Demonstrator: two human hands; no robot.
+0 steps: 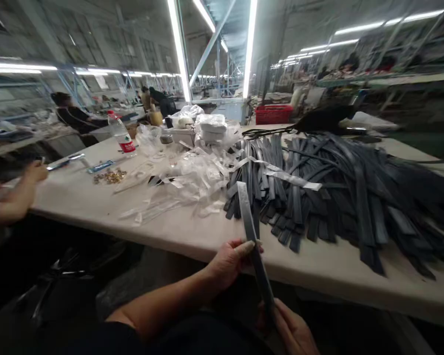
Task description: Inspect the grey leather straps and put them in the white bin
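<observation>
The dark strip [262, 276] is in both hands, out in front of the body, reaching up over the table's near edge. Long axis runs away from the wearer & leans a bit L toward the far end. L hand [231, 259] is the farther one, approx. mid-strip, thumb on top; R hand [292, 325] has the near end, lower & closer to the body. Past the L thumb the far end sticks out free, pale & shiny vs. the dark lower part, so L hand is nearer that end. L grip is narrow, pinched on the strip; R hand also holds it, prob. in a pinch, but its fingertips are partly hidden.

Surface: table [89, 199] w/ beige top. Pile of dark strips [318, 187] ahead & R, overlapping, many ends facing the wearer, w/ a pale strip [292, 179] across it. Film scraps [192, 185] heaped ahead & L, touching the pile's L side. Farther L: gold-coloured bits [110, 176], blue packet [100, 166], bottle [123, 133] w/ red cap. Red basket [274, 116] at the back.

Room: big workshop, long tube lights [250, 47] overhead, more worktables; co-worker's hand [37, 171] by the table's L end.
</observation>
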